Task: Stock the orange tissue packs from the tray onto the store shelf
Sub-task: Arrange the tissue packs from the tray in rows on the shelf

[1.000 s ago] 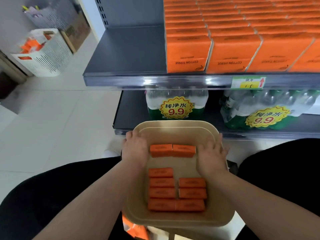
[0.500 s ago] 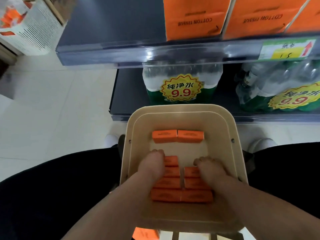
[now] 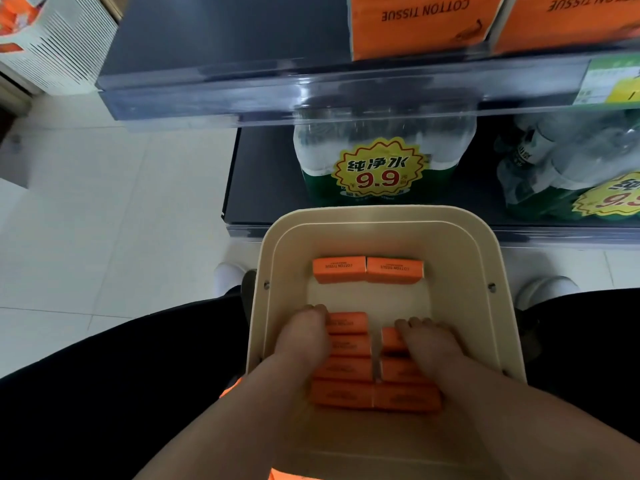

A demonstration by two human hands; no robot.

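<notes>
Upper shelf (image 3: 214, 46): is carrying large orange cotton tissue packs (image 3: 419, 26) side by side at its right, their fronts sitting at the near edge; its left part is lying bare.
Lower shelf (image 3: 263, 174): is holding two shrink-wrapped water bottle packs (image 3: 381, 161), one at the centre and one further right.
Floor (image 3: 114, 220): is bearing a white slatted basket (image 3: 59, 46) at the far left.
Tray (image 3: 374, 213): is carrying small orange tissue packs (image 3: 369, 270), two touching end to end at the far side, with a partly hidden cluster in two touching columns lying nearer.

Head cam, fwd/down, near tray (image 3: 374, 214)
</notes>
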